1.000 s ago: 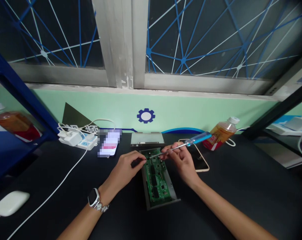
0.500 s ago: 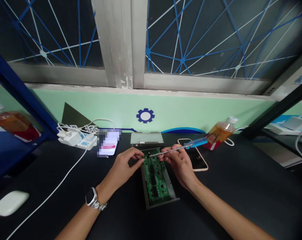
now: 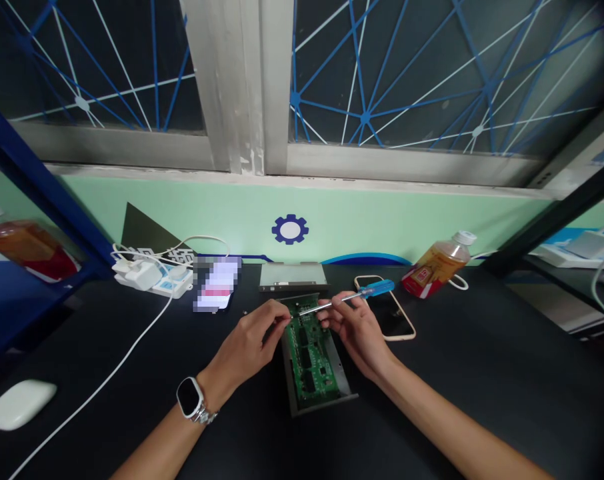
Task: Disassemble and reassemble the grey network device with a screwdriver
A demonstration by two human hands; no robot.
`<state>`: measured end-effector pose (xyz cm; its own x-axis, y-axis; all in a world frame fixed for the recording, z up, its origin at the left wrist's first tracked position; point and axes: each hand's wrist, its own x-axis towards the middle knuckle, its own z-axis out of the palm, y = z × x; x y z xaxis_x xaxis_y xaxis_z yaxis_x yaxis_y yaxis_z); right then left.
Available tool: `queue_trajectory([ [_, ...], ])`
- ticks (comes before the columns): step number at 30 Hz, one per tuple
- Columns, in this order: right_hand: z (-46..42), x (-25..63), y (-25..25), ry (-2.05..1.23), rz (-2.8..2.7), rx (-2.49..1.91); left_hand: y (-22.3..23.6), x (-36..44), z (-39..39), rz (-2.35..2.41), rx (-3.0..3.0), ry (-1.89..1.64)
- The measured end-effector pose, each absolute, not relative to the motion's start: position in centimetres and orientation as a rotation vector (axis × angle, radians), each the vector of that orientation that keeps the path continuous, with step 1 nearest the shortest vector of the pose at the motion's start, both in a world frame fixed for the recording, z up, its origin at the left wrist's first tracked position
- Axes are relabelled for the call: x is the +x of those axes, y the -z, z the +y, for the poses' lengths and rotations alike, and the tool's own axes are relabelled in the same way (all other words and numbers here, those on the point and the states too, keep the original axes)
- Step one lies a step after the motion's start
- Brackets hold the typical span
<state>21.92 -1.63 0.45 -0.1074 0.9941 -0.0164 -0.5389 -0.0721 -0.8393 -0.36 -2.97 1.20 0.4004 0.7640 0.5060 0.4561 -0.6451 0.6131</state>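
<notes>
1. The green circuit board (image 3: 312,353) is seated in a shallow metal tray (image 3: 327,403), which lies lengthwise in front of the person on the dark surface (image 3: 457,387), between the two hands.

2. The screwdriver (image 3: 377,289) is gripped around its shaft by the right hand (image 3: 357,330). The blue handle is left outside the grasp and is pointed to the right, in view over the pale-edged phone (image 3: 392,317). The tip is directed at the far end of the board; whether contact is made there cannot be told.

3. The thumb and fingertips of the left hand (image 3: 255,340) are brought close together at the far left edge of the board, just beside the screwdriver tip. Whether they are closed on a small part cannot be told.

4. The step in hand is judged to be fine work at one spot on the far end of the board, with the tool brought in from one side and the fingertips from the other.

5. For that spot to be worked, a steady shaft and careful placing of the tip seem to be called for, with neighbouring components left unscraped. A steeper angle may be needed if a screw is to be turned.

6. Beyond the tray, a flat metal panel (image 3: 293,275) is set near the wall; a bottle (image 3: 437,267) is placed to the right.
</notes>
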Motion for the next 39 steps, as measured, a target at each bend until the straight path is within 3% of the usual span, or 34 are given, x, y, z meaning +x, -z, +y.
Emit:
queue_trajectory([
  [8, -0.9, 22.7, -0.3, -1.312, -0.791, -0.802, -2.7, -4.4, -1.4, 1.324, 2.421, -0.902],
  [14, -0.3, 23.4, -0.1, -1.309, -0.829, -0.811, -1.1, -8.0, 0.1, 1.487, 2.487, -0.611],
  [21, -0.6, 23.1, 0.3, -1.342, -0.876, -0.815, 0.3, -8.2, 0.6, 1.425, 2.499, -0.626],
  [28, -0.5, 23.3, -0.3, -1.334, -0.898, -0.814, -2.2, -6.2, -0.4, 1.371, 2.621, -0.598],
  [39, -0.3, 23.5, -0.7, -1.316, -0.929, -0.812, -5.9, 0.5, -1.4, 1.044, 2.730, -0.227],
])
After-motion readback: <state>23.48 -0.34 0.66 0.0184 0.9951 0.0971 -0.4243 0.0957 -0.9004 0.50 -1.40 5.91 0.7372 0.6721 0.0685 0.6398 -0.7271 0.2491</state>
